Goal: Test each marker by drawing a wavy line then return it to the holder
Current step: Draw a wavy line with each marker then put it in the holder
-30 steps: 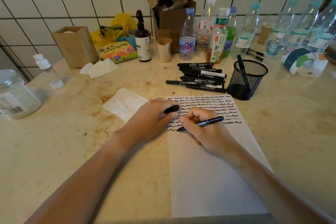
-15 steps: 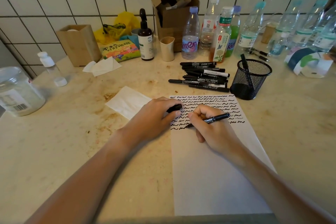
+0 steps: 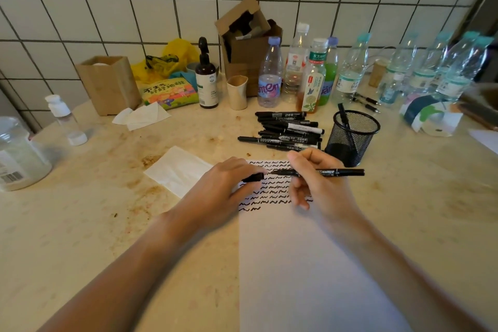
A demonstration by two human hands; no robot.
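Left hand (image 3: 218,191) pinches the cap (image 3: 253,177) over the paper (image 3: 310,264), ready for recapping; right hand (image 3: 320,183) grips the marker (image 3: 323,172) level, tip toward it; the holder (image 3: 353,137) stands just beyond.

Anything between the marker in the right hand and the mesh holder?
Nothing visible. The marker in the right hand lies level above the paper; the mesh holder sits just beyond, its mouth open, one pen inside. The cap is off, in the left hand.

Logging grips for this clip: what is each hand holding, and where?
Right hand pinches the black marker mid-barrel; left hand pinches its cap at the fingertips.
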